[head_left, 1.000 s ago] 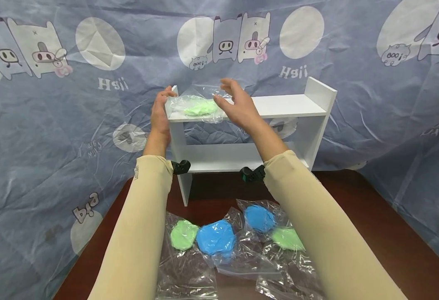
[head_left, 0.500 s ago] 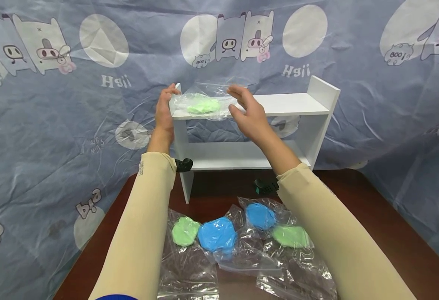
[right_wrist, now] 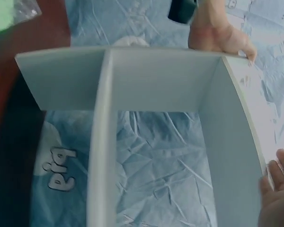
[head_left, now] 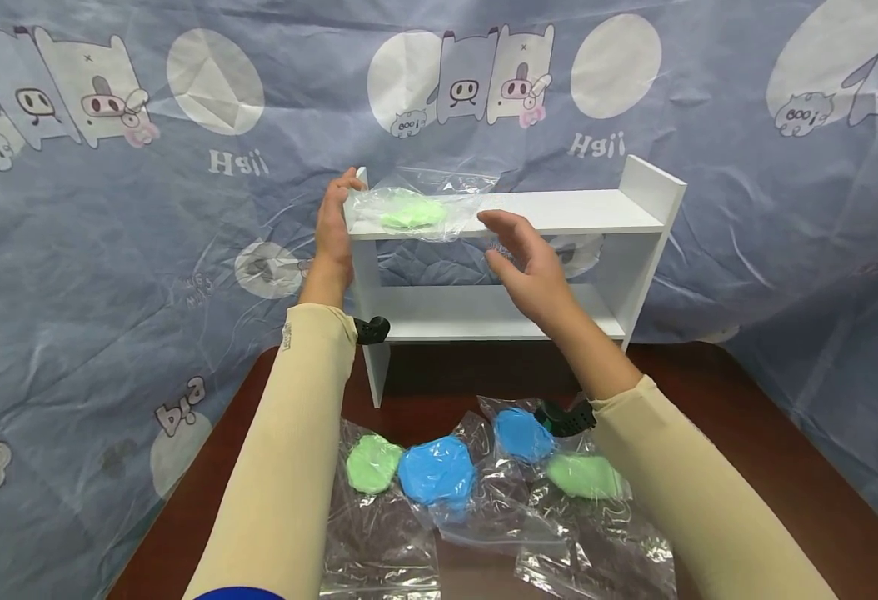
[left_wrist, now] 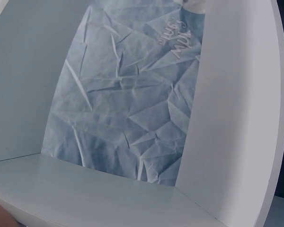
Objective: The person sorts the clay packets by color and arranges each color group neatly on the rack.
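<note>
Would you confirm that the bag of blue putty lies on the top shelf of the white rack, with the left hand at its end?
Not quite: the head view shows that the bag on the top shelf of the white rack holds green putty, not blue. The left hand is indeed at its end.

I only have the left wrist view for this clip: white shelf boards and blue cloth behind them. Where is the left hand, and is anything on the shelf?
Observer: The left hand rests against the left end of the white shelf, at top-board height.
Operator: Anything on that board?
Observer: Yes, a clear bag of green clay lies on its left end, beside that hand.
Operator: And the right hand?
Observer: The right hand is open in front of the shelf, below the top board, touching nothing.
Operator: More bags anywhere?
Observer: Four clay bags, two green and two blue, lie on the brown table.
</note>
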Available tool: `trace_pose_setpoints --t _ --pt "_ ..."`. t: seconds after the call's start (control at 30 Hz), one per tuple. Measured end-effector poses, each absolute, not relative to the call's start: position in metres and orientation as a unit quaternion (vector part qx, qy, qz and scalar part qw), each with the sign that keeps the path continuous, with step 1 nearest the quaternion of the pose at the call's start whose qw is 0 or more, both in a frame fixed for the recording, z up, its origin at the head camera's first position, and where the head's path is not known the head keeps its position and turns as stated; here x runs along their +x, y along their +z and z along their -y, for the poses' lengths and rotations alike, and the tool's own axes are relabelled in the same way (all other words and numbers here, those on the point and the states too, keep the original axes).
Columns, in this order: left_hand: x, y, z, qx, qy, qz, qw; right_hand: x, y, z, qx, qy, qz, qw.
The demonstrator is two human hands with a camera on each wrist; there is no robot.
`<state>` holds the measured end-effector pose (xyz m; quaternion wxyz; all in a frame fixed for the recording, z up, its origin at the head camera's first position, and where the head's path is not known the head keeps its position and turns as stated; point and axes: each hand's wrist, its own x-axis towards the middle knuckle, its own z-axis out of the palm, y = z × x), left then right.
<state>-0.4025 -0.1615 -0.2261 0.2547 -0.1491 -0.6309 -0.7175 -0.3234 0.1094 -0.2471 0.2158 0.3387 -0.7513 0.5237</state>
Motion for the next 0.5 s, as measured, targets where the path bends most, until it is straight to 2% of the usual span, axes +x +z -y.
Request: trace_pose_setpoints --t 0.27,0.5 --pt "-0.404 -0.227 0.166 -0.146 -0.724 0.626 0.251 -0.3 -0.286 -0.124 0.376 0.471 0.773 0.197" --pt "-0.404 -0.226 0.164 -0.144 -0.705 0.645 0.257 -0.281 -0.304 -0.138 0.378 0.462 0.778 0.195"
